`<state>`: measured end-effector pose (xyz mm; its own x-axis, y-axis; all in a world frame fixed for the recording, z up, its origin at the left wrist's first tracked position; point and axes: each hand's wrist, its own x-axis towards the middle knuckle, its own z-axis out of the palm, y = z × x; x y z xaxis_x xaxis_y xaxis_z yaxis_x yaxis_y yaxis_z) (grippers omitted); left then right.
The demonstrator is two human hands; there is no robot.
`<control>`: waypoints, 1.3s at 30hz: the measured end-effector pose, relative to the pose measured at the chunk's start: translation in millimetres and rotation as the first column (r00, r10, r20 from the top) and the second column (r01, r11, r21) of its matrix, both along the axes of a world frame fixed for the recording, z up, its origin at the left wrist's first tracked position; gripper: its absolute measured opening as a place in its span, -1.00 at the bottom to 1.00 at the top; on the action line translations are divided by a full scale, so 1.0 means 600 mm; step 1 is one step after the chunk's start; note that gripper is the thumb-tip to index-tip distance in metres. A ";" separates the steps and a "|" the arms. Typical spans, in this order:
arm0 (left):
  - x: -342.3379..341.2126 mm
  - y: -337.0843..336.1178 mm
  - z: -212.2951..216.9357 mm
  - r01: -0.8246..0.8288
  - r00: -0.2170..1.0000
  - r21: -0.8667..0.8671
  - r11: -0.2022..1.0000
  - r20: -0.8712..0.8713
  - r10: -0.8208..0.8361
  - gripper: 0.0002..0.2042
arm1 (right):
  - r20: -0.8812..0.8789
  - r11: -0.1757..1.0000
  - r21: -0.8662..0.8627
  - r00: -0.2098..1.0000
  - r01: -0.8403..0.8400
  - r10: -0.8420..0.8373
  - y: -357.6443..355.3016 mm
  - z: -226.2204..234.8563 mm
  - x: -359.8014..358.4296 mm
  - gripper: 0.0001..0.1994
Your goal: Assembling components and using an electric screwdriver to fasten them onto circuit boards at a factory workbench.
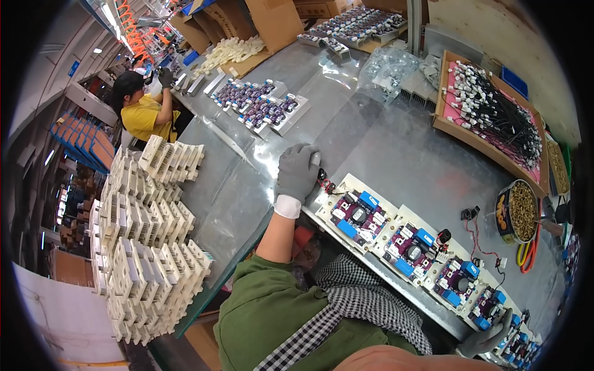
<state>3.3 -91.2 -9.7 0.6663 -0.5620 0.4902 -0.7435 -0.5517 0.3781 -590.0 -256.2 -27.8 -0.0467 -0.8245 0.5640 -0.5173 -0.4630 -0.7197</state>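
My left hand, in a grey glove with a white cuff, is closed at the left end of a row of circuit boards. Red and black wires with a dark plug lie against its fingertips; what it grips is hidden. Each purple circuit board carries blue blocks and a round black part, and sits in a cream plastic holder along the bench's near edge. At lower right, my gloved right hand wraps the edge of a farther cream holder; its fingers are partly hidden.
Cream plastic holders stand in tall stacks at left. Heatsinks with boards lie farther back on the metal bench. At right are a cardboard tray of black cables and a tub of screws. A co-worker is at far left.
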 end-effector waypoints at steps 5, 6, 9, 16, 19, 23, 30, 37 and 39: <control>0.002 0.000 -0.003 0.003 1.000 -0.008 1.000 0.030 -0.003 -0.81 | -0.006 1.000 0.009 1.000 0.011 -0.011 0.000 0.002 0.003 -0.49; 0.002 -0.001 -0.001 0.001 1.000 -0.002 1.000 0.024 -0.001 -0.81 | -0.006 1.000 0.005 1.000 0.018 -0.018 0.001 0.003 0.006 -0.50; 0.001 -0.001 -0.003 -0.005 1.000 0.002 1.000 0.010 0.005 -0.81 | -0.011 0.999 0.016 0.999 0.037 -0.036 0.002 0.007 0.009 -0.50; 0.006 -0.002 0.001 0.014 0.997 -0.006 1.000 0.072 -0.013 -0.80 | -0.009 0.999 -0.037 1.000 0.028 -0.028 0.000 0.008 0.017 -0.51; 0.005 0.002 -0.002 0.007 0.998 0.001 1.000 0.061 -0.007 -0.80 | -0.005 0.999 0.015 0.999 0.049 -0.049 0.007 0.012 0.020 -0.51; 0.004 -0.003 -0.002 0.019 0.999 0.010 1.000 0.045 -0.019 -0.80 | -0.022 0.997 -0.007 0.997 0.080 -0.080 0.010 0.011 0.022 -0.52; 0.007 0.001 -0.006 0.015 0.998 -0.041 0.999 0.053 -0.013 -0.82 | -0.021 0.999 -0.008 0.999 0.042 -0.042 0.006 0.014 0.021 -0.52; 0.004 -0.002 -0.003 0.009 0.999 -0.031 0.999 0.040 -0.008 -0.82 | -0.028 0.999 0.014 0.998 0.053 -0.052 0.004 0.012 0.017 -0.52; 0.004 -0.001 -0.005 0.006 0.999 -0.030 1.000 0.045 -0.005 -0.83 | -0.012 1.000 0.002 1.000 0.027 -0.027 0.004 0.011 0.016 -0.52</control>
<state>5.9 -92.0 -12.4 0.6402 -0.5502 0.5361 -0.7630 -0.5366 0.3605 -580.7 -253.8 -20.9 -0.0626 -0.8240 0.5631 -0.5381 -0.4473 -0.7144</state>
